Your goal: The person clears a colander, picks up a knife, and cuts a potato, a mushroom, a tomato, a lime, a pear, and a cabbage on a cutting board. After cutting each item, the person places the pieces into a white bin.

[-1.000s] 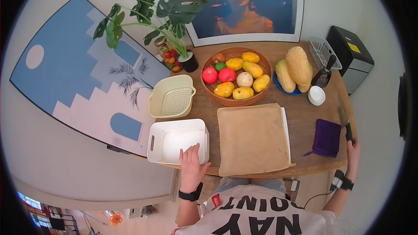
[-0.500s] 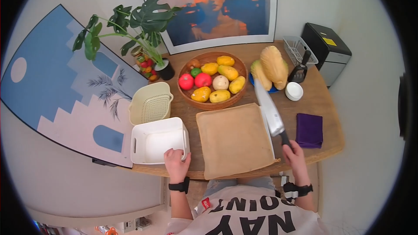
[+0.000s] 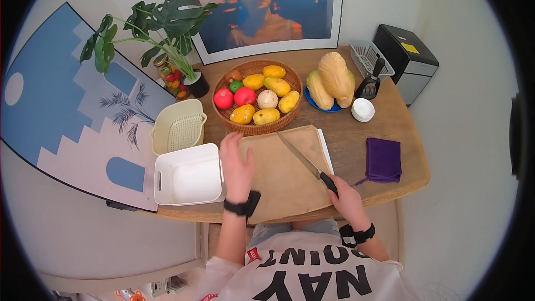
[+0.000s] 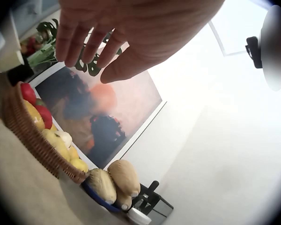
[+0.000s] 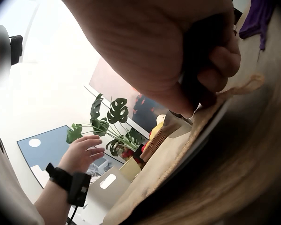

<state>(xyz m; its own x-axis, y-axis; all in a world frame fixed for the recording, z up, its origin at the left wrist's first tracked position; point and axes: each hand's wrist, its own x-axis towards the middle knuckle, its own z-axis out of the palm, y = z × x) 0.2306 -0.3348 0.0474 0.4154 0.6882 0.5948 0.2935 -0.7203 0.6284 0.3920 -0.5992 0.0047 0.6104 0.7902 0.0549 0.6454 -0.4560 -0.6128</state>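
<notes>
A kitchen knife with a broad steel blade and black handle lies slanted over the brown cloth in the head view, its tip toward the fruit basket. My right hand grips the handle at the cloth's right side; curled fingers show round it in the right wrist view. Over the cloth's left edge is my left hand, its fingers extended with nothing in them. Beside it stands a white bin. The edge of a white board shows from under the cloth.
Behind the cloth, a wicker basket holds mangoes and other fruit. Cabbages sit on a blue plate, near white bowls. A folded purple towel lies right, a cream colander left, a potted plant behind.
My right hand has brought the knife from the table's right edge leftward over the cloth. My left hand has left the white bin's rim and moved right to the cloth's left edge.
</notes>
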